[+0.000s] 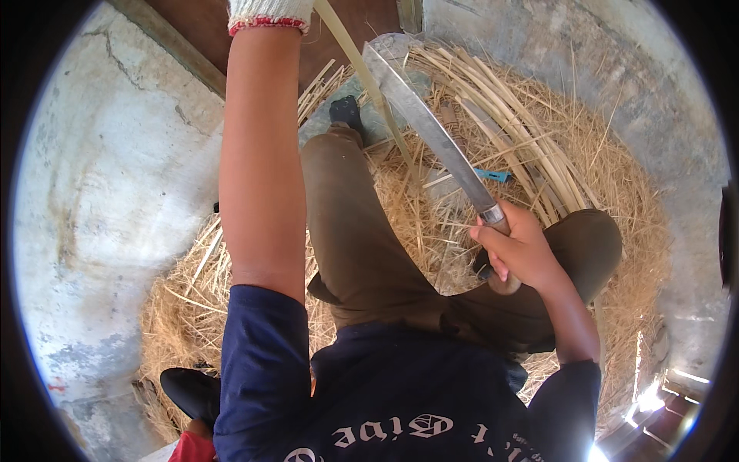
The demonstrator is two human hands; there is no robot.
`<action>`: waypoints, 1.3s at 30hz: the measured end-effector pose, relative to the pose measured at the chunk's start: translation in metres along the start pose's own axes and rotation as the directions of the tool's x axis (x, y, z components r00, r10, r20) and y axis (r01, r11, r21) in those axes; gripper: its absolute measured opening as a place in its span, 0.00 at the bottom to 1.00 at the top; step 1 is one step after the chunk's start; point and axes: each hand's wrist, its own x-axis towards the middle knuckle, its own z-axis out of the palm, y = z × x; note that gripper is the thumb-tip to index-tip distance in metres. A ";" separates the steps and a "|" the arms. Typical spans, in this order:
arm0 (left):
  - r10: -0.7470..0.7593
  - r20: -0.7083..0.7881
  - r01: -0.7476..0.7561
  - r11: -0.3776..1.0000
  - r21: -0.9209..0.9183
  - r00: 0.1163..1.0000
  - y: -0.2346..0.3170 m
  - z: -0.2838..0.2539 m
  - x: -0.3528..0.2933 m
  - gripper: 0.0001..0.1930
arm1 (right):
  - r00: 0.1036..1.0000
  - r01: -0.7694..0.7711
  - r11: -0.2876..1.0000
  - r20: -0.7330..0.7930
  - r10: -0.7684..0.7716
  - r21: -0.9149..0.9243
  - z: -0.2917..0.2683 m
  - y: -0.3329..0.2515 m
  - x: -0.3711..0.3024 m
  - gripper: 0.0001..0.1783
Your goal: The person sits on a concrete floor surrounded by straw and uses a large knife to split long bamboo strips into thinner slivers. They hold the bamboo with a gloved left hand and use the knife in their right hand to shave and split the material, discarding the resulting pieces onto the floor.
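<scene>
My right hand (512, 242) is closed round the wooden handle of a machete (439, 142), whose long grey blade points up and to the left. At the upper edge is my left hand (268, 17) in a white knitted glove with a red cuff; its fingers are cut off by the picture's edge. A long, thin, pale bamboo strip (337, 27) slants down from beside the glove, passing close to the blade's tip. Whether the strip and blade touch, I cannot tell. My legs are spread and bent below the blade.
Pale split strips (500, 100) lie in a curved pile on the right. Fine straw-like shavings (639, 208) cover much of the floor. A blue tool (493, 175) rests among them. Worn concrete walls (115, 192) stand on both sides. Someone's red clothing (192, 448) shows at lower left.
</scene>
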 end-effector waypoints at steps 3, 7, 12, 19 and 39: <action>0.035 -0.063 -0.033 0.999 0.031 0.997 -0.016 0.013 -0.006 0.21 | 0.984 0.094 0.995 -0.155 -0.089 0.021 0.006 0.008 -0.008 0.09; 0.138 -0.047 -0.137 0.990 0.018 0.989 -0.021 0.018 -0.007 0.20 | 0.824 0.362 0.900 -0.369 -0.430 -0.241 0.009 0.024 -0.003 0.09; 0.126 -0.106 -0.123 0.992 0.037 0.986 -0.014 0.020 0.002 0.19 | 0.907 0.253 0.803 -0.156 -0.391 -0.539 0.008 0.020 0.007 0.10; -0.057 0.065 0.063 0.994 -0.094 0.996 -0.005 0.001 -0.004 0.22 | 0.987 -0.038 0.983 -0.160 0.009 -0.181 0.000 0.020 0.004 0.11; -0.042 0.373 0.118 0.976 -0.184 0.927 -0.012 -0.018 0.011 0.23 | 0.999 0.040 0.988 -0.040 -0.034 0.150 0.007 0.013 -0.004 0.08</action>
